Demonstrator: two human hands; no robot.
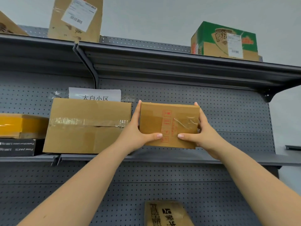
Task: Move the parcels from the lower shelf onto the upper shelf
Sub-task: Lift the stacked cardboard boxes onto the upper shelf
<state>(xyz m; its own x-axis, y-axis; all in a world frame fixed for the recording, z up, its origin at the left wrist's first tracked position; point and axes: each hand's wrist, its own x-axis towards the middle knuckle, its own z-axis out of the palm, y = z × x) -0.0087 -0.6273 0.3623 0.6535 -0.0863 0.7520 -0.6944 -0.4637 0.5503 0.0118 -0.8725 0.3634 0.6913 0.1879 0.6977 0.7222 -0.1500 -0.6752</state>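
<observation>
Head view: left hand (138,133) and right hand (204,135) clasp the parcel (169,119) at both ends, long axis left-right.

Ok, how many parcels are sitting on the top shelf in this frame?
3: a brown box cut off at the far left, a tall labelled brown box left of centre, and a green printed box at right. More may sit out of frame.
</observation>
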